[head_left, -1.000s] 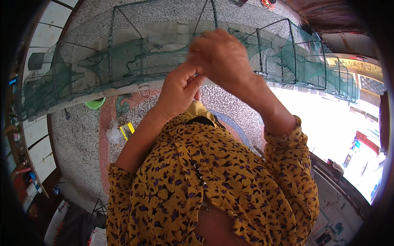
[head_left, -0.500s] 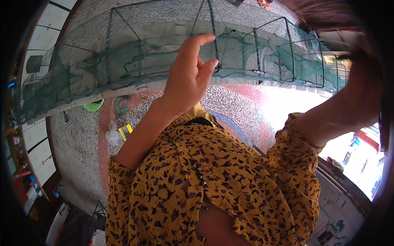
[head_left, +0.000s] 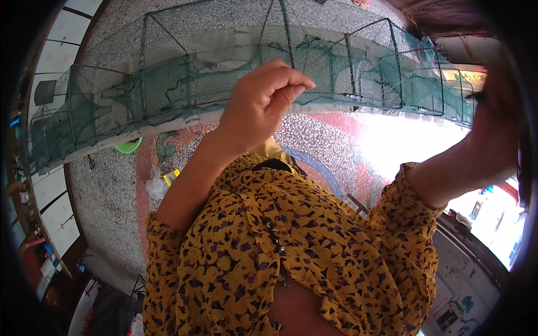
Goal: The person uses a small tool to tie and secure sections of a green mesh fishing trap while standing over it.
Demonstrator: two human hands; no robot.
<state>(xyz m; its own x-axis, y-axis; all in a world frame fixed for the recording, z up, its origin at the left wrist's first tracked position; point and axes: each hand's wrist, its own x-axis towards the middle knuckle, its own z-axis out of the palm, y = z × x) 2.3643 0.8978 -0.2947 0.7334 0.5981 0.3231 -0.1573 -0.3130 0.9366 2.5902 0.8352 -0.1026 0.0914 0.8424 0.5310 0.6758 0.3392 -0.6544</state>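
A long green mesh net trap (head_left: 162,92) with dark rectangular wire frames stretches across the far side, over a pale narrow surface. In front of its lower edge, my left hand (head_left: 259,101) is closed, with thumb and forefinger pinched together. Whatever is between those fingertips, if anything, is too small to make out. My right hand (head_left: 497,92) is raised at the far right, close to the end of the trap. It lies in shadow at the picture's rim, and its fingers cannot be read.
Speckled terrazzo flooring (head_left: 112,207) with coloured patterns lies below. On it are a green basin (head_left: 129,147), a crumpled clear plastic bag (head_left: 156,187) and a yellow packet (head_left: 171,177). White cabinet doors (head_left: 56,215) line the left. Strong light glares at the right.
My left thumb and forefinger, apart before, have come together in a pinch. That hand has dipped slightly toward me, away from the wire frame. My right hand has shifted only a little.
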